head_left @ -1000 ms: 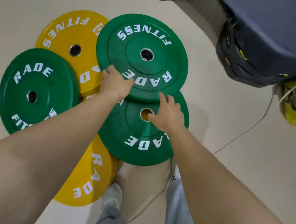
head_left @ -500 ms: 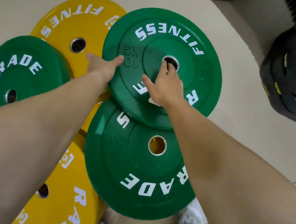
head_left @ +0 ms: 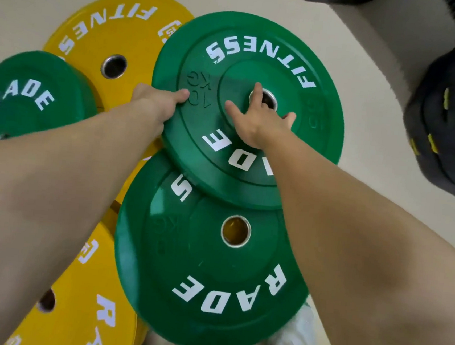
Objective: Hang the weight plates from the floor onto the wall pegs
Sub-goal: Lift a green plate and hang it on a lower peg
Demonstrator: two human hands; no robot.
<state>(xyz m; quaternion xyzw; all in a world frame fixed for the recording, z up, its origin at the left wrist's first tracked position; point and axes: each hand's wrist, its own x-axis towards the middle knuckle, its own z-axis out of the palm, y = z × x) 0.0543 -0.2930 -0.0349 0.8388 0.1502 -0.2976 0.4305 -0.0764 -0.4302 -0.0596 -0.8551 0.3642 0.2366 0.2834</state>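
Now, left hand (head_left: 155,102), right hand (head_left: 258,124) gripping top green plate (head_left: 238,72)

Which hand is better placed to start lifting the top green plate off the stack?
Probably the right hand: its fingers reach into the steel centre hole of the top green round weight plate. The left hand only holds the rim, thumb on the face.

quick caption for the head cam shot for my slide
Left hand holds the top green plate by its rim; right hand has fingers in its centre hole
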